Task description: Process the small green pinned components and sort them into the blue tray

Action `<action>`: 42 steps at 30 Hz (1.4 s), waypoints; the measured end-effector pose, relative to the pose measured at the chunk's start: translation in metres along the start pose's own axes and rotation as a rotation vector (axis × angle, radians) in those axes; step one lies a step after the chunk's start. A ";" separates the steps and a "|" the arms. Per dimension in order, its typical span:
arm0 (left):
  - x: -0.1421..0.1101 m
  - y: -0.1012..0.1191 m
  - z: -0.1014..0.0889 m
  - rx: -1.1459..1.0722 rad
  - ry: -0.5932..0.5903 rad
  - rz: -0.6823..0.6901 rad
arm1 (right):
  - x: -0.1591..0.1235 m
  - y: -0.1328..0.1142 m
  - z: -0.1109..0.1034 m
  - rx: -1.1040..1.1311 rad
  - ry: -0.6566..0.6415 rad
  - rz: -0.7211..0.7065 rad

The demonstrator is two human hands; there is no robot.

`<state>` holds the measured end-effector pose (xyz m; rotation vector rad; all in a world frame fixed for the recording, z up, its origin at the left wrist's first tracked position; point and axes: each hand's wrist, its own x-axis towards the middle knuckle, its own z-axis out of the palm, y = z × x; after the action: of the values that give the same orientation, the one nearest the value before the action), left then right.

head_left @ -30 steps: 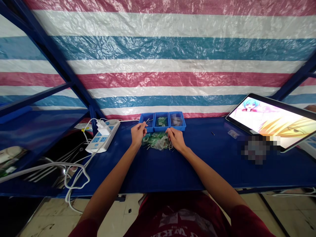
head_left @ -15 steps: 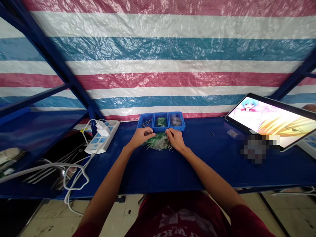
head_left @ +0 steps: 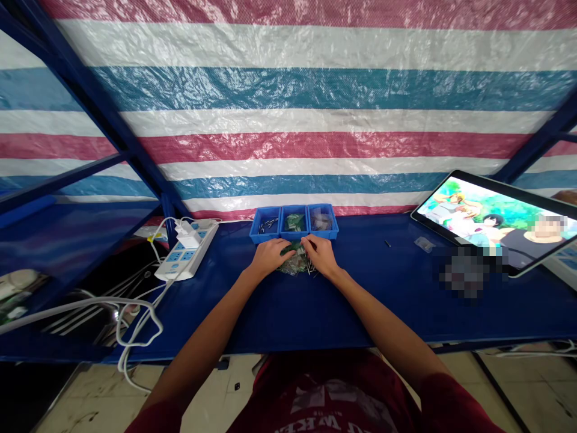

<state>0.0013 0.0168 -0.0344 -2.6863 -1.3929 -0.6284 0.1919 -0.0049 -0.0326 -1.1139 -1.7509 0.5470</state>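
My left hand [head_left: 269, 255] and my right hand [head_left: 321, 255] rest side by side on a small heap of green parts in clear plastic [head_left: 294, 263] on the blue table [head_left: 288, 307]. Both hands have their fingers curled down into the heap, fingertips nearly meeting at its far edge. What each pinches is too small to make out. Thin metal pins [head_left: 311, 269] lie beside my right hand. Just beyond the hands stand three small blue bins: the left bin [head_left: 267, 224] with metal pins, the middle bin [head_left: 294, 222] with green parts, the right bin [head_left: 323, 220] with clear bags.
A white power strip [head_left: 186, 251] with plugs and white cables [head_left: 130, 313] lies at the table's left. A tablet [head_left: 500, 219] showing a cartoon leans at the right, with a small clear bag [head_left: 425, 243] and a dark bit [head_left: 388, 243] near it. A striped tarp hangs behind.
My left hand has come back from the left bin and moved right onto the heap, close to my right hand. The tablet's picture has changed.
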 end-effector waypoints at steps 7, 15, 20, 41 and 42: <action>0.001 0.000 0.003 -0.106 0.058 -0.039 | 0.000 0.001 0.000 -0.009 -0.002 0.003; 0.002 0.001 0.006 -0.027 0.072 -0.053 | 0.001 -0.003 -0.002 -0.011 0.009 -0.004; 0.003 0.001 0.005 -0.089 0.149 -0.110 | 0.001 -0.003 -0.002 -0.016 0.015 -0.002; 0.003 0.025 -0.022 -0.977 0.353 -0.317 | 0.001 -0.004 -0.001 0.020 0.013 -0.103; 0.003 0.025 -0.022 -0.985 0.341 -0.324 | 0.000 -0.004 -0.001 0.011 0.014 -0.094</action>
<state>0.0149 -0.0006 -0.0097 -2.6683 -1.7174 -2.1672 0.1904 -0.0067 -0.0288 -1.0196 -1.7759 0.4898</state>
